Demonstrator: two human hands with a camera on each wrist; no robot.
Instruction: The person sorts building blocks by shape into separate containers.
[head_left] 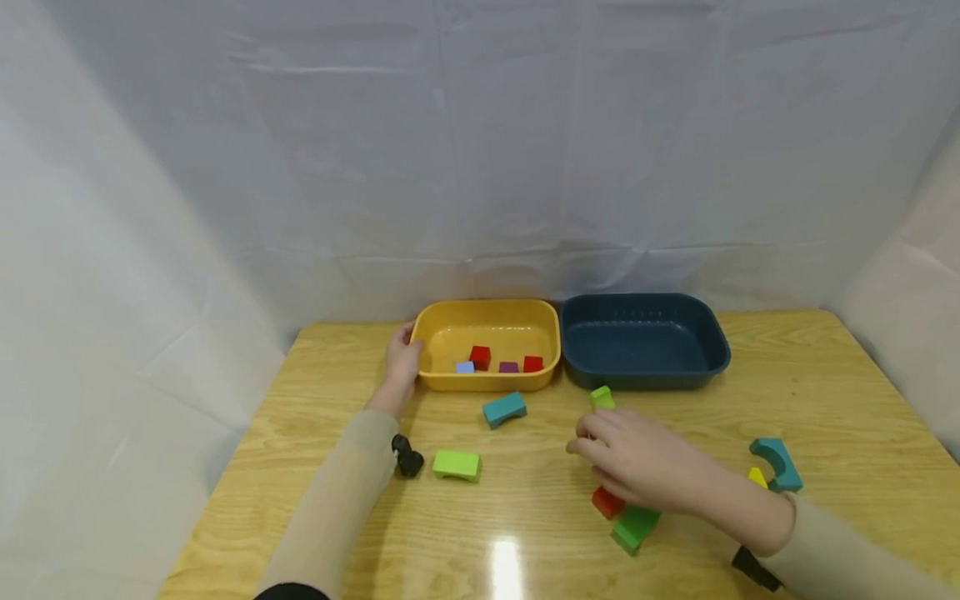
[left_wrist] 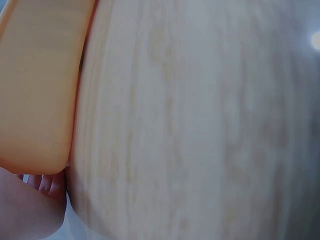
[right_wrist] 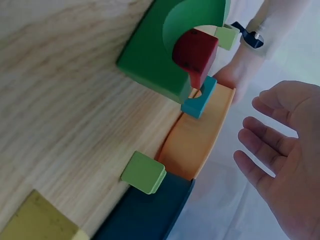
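Note:
My left hand [head_left: 403, 360] rests against the left end wall of a yellow tray [head_left: 442, 321], thumb near the rim; the left wrist view shows its fingers [left_wrist: 46, 184] beside the tray's [left_wrist: 35, 85] corner. My right hand [head_left: 626, 457] hovers palm down over the table with relaxed fingers and holds nothing; in the right wrist view the hand [right_wrist: 280, 160] is spread. A light green block [head_left: 602, 397] lies just past its fingertips. A red block [head_left: 606, 502] and a green arch [head_left: 635, 527] lie under its wrist.
The yellow tray holds two red blocks [head_left: 480, 357], a purple one and a light blue one. A navy tray [head_left: 645, 371] stands to its right. A teal block [head_left: 504, 408], a light green block [head_left: 456, 464], a teal arch [head_left: 777, 462] and a yellow block [head_left: 757, 477] lie loose.

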